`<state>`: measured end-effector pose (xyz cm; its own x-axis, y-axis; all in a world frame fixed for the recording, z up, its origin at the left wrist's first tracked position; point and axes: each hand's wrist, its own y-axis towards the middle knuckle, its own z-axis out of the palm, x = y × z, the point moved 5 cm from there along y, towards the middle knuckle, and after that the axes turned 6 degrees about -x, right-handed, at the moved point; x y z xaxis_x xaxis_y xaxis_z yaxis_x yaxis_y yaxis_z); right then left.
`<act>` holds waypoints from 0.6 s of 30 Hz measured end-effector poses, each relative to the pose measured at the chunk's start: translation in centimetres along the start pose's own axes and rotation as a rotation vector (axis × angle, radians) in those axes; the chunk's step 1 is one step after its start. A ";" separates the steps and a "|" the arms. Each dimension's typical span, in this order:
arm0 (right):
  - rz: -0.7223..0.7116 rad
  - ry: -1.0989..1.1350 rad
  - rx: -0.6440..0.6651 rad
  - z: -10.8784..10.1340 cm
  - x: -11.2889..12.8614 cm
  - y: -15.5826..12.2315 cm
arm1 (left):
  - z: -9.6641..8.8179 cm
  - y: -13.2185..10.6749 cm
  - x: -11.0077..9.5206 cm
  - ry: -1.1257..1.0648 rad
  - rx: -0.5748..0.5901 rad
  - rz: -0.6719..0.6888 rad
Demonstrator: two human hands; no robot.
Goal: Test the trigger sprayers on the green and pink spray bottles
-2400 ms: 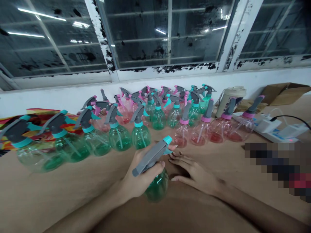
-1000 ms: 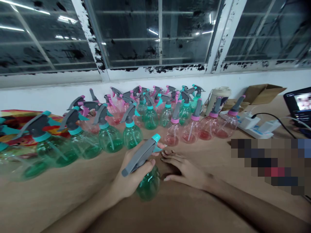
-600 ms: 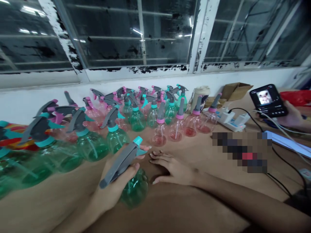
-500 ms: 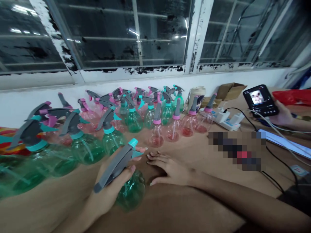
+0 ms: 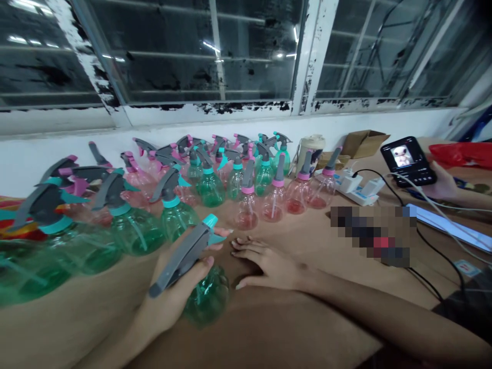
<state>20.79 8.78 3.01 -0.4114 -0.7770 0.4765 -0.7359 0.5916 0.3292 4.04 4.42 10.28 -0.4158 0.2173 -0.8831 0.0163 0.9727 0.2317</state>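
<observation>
My left hand is wrapped round the neck of a green see-through spray bottle with a grey trigger head and teal nozzle. The bottle stands at the front of the brown table, its head tilted up toward the right. Just right of it, my right hand lies palm down on the tabletop, fingers stretched out and holding nothing. To the left, more green spray bottles stand close together. Beyond my hands is a short row of pink spray bottles with grey heads.
Several more bottles crowd the wall under the window. A power strip with chargers and cables lies at the right, near a lidded cup and a cardboard box. Another person's hand holds a phone. A lit screen lies below.
The view has tilted a little, so the bottles and table sit slightly higher. Both hands keep the same pose, the left still around the spray bottle.
</observation>
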 end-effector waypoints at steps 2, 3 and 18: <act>0.013 0.002 -0.001 0.1 0.0 -0.1 | 0.1 -0.1 -0.3 -0.012 0.003 0.009; 0.022 0.000 -0.001 0.2 -0.1 -0.2 | 0.2 -0.2 -0.5 -0.016 0.006 0.015; -0.002 0.014 -0.023 1.0 -0.5 -0.5 | 0.4 -0.4 -2.1 -0.064 -0.002 0.106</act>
<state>20.77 8.63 1.80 -0.4026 -0.7752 0.4868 -0.7242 0.5950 0.3486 5.32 3.60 11.90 -0.3528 0.3236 -0.8780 0.0547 0.9438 0.3259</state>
